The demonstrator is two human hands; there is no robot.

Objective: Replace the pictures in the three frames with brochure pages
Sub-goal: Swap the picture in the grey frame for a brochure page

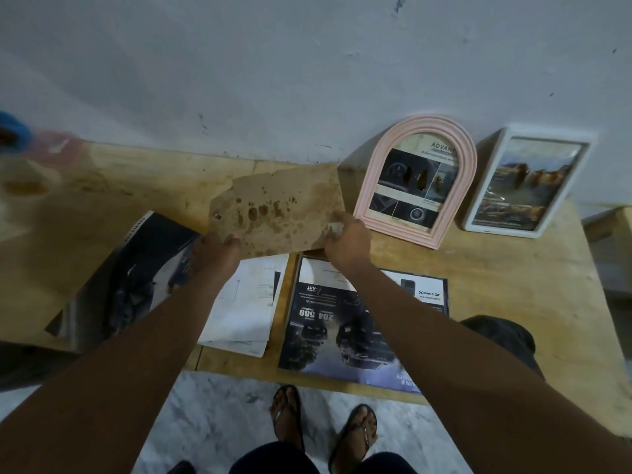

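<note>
Feet first: at six o'clock, sandalled feet (357, 429) stood at the near edge of the wooden table (513, 285). On it, at five o'clock from the hands, a dark brochure (328, 333) lay flat. White sheets (246, 302) lay beside it at seven o'clock, and a second brochure (136, 268) sat out toward nine. We judged these to be spare pages kept within reach for the last swap.

Up at centre, both hands had a brown stained board (277, 206). The left hand (219, 249) curled its fingers round the lower left corner, and the right hand (347, 239) gripped the lower right edge. We took the board for the back of the third frame, raised over the papers so it could be worked on; its front was hidden from us.

Farther off, at one o'clock, a pink arched frame (370, 189) leaned on the wall (273, 63), with a white frame (506, 231) at two o'clock. Each already showed a brochure page, and we reckoned they were parked there as finished.
</note>
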